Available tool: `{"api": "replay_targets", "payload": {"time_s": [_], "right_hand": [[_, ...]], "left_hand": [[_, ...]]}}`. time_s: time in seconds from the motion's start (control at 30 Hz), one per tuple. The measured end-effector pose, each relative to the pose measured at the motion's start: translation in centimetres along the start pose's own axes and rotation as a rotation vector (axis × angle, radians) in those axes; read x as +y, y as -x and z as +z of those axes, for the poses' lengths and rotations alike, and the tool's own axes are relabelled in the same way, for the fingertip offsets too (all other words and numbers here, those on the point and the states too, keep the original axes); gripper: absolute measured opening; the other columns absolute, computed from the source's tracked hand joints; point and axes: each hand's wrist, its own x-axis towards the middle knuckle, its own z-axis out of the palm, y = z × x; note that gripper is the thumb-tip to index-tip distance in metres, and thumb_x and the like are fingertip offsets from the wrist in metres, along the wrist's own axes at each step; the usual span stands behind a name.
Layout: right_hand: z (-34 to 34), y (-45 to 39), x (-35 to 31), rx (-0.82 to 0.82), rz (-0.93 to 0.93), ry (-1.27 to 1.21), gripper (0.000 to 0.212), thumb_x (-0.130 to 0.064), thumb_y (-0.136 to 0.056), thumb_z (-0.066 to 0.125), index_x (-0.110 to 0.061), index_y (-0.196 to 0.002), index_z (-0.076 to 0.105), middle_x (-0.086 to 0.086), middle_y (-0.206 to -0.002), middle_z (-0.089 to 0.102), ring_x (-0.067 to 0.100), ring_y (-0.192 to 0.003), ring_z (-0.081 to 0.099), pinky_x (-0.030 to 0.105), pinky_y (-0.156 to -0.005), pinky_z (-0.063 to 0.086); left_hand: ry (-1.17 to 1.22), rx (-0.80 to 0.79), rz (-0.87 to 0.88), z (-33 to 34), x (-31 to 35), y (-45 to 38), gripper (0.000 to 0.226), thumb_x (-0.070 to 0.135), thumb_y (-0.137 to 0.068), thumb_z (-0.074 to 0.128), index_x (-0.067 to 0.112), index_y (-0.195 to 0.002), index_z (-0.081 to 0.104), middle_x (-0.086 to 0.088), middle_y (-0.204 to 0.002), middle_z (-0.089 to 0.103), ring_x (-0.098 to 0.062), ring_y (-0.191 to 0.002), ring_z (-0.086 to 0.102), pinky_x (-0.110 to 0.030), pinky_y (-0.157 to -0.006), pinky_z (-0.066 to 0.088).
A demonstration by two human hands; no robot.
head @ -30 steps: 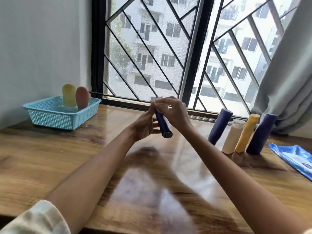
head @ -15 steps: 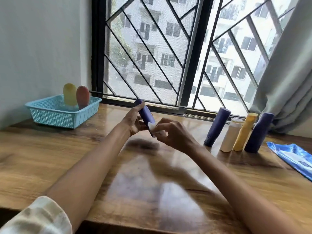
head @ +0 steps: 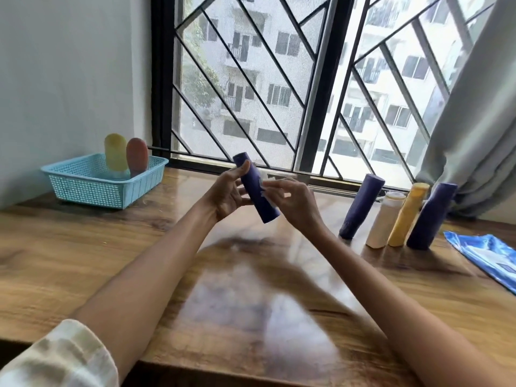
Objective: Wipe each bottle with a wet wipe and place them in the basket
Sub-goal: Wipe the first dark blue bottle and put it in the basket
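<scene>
- The left hand (head: 227, 195) is holding a dark blue bottle (head: 255, 187) up above the table (head: 139, 261), its grip closed around the bottle's upper half with the thumb near the top end.
- The bottle is tilting, top end away from the person, lower end hanging free below the grip.
- The right hand (head: 293, 201) is pinching a small pale wet wipe (head: 263, 191) against the bottle's side, just right of the left grip.
- I'd judge the bottle to be light, stiff and smooth; dampened by the wipe, it could be turning slippery, so holding it around the middle looks safest.
- Far to the left of the grip, the blue basket (head: 83, 188) is already holding a yellow bottle (head: 115, 152) and a reddish bottle (head: 136, 155), both standing.
- To the right, four more bottles (head: 391, 210) are waiting in a row, with a blue wipe packet (head: 485, 251) beyond them.
</scene>
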Motion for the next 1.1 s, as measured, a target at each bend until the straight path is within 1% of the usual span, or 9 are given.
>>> {"api": "replay_targets", "payload": {"time_s": [0.1, 0.2, 0.3, 0.43, 0.53, 0.67, 0.8, 0.97, 1.1], "right_hand": [[-0.9, 0.9, 1.0, -0.050, 0.038, 0.039, 0.017, -0.017, -0.078, 0.073, -0.018, -0.095, 0.075, -0.003, -0.090, 0.072, 0.002, -0.079, 0.061, 0.004, -0.065, 0.039], [-1.9, 1.4, 1.7, -0.054, 0.200, -0.006, 0.011, -0.018, -0.080, 0.070, -0.020, -0.089, 0.076, -0.001, -0.082, 0.073, 0.007, -0.074, 0.065, 0.016, -0.068, 0.047], [-2.3, 1.2, 1.9, 0.051, 0.518, -0.329, 0.011, -0.018, -0.085, 0.066, -0.013, -0.091, 0.073, 0.006, -0.079, 0.067, 0.014, -0.071, 0.060, 0.031, -0.076, 0.054], [-1.5, 1.1, 0.6, -0.063, 0.774, -0.848, 0.030, -0.017, -0.089, 0.062, 0.007, -0.107, 0.060, 0.015, -0.094, 0.059, 0.020, -0.077, 0.058, 0.023, -0.071, 0.056], [-1.0, 1.1, 0.1, 0.001, 0.799, -0.942, 0.029, -0.005, -0.088, 0.060, 0.014, -0.110, 0.055, 0.017, -0.095, 0.058, 0.021, -0.076, 0.060, 0.019, -0.067, 0.055], [-1.2, 1.4, 0.4, 0.041, 0.828, -0.911, 0.004, -0.001, -0.086, 0.061, 0.003, -0.087, 0.060, 0.013, -0.077, 0.061, 0.019, -0.064, 0.063, 0.020, -0.064, 0.056], [-2.5, 1.4, 0.9, 0.003, 0.801, -0.796, 0.016, 0.002, -0.084, 0.062, 0.006, -0.099, 0.063, 0.012, -0.072, 0.063, 0.013, -0.055, 0.065, 0.019, -0.063, 0.055], [-2.8, 0.4, 1.2, 0.259, 0.650, -0.656, 0.016, -0.008, -0.082, 0.069, 0.001, -0.096, 0.067, 0.006, -0.077, 0.064, 0.015, -0.070, 0.059, 0.024, -0.074, 0.053], [-2.1, -0.1, 0.3, 0.148, 0.348, -0.430, 0.020, -0.016, -0.092, 0.055, -0.012, -0.109, 0.065, -0.006, -0.089, 0.063, 0.008, -0.082, 0.058, 0.025, -0.084, 0.047]], "left_hand": [[0.042, 0.020, 0.042, -0.5, 0.1, -0.1, 0.026, 0.035, -0.094, 0.049, 0.014, -0.107, 0.056, -0.008, -0.106, 0.060, -0.022, -0.092, 0.062, -0.038, -0.072, 0.055], [0.119, -0.022, 0.094, -0.5, 0.3, -0.2, 0.027, 0.035, -0.093, 0.052, 0.015, -0.111, 0.055, -0.009, -0.111, 0.057, -0.025, -0.099, 0.060, -0.041, -0.077, 0.054], [0.213, -0.029, 0.174, 0.4, 0.5, 0.1, 0.023, 0.031, -0.097, 0.044, 0.014, -0.111, 0.051, -0.008, -0.105, 0.059, -0.022, -0.094, 0.062, -0.039, -0.073, 0.056], [0.177, -0.028, 0.265, 1.4, -0.1, 0.4, 0.015, 0.024, -0.098, 0.042, 0.017, -0.108, 0.051, -0.006, -0.104, 0.059, -0.019, -0.090, 0.062, -0.037, -0.070, 0.056], [0.149, -0.004, 0.287, 1.9, -0.4, 0.5, 0.014, 0.020, -0.097, 0.044, 0.019, -0.110, 0.050, -0.003, -0.101, 0.061, -0.017, -0.089, 0.062, -0.035, -0.069, 0.055], [0.146, 0.004, 0.320, 2.2, -0.4, 0.3, 0.019, 0.017, -0.096, 0.047, 0.018, -0.115, 0.048, -0.001, -0.099, 0.060, -0.017, -0.090, 0.061, -0.035, -0.072, 0.055], [0.163, 0.016, 0.310, 2.3, -0.4, 0.3, 0.014, 0.017, -0.097, 0.047, 0.019, -0.110, 0.052, -0.003, -0.098, 0.063, -0.016, -0.087, 0.064, -0.036, -0.069, 0.055], [0.085, 0.057, 0.256, 2.0, -0.6, 0.2, 0.008, 0.021, -0.096, 0.049, 0.020, -0.100, 0.056, 0.000, -0.091, 0.063, -0.019, -0.086, 0.062, -0.039, -0.072, 0.053], [-0.106, -0.038, 0.170, 2.4, -1.5, 0.3, 0.013, 0.024, -0.095, 0.052, 0.015, -0.102, 0.058, -0.004, -0.096, 0.062, -0.022, -0.086, 0.062, -0.040, -0.073, 0.051]]}}
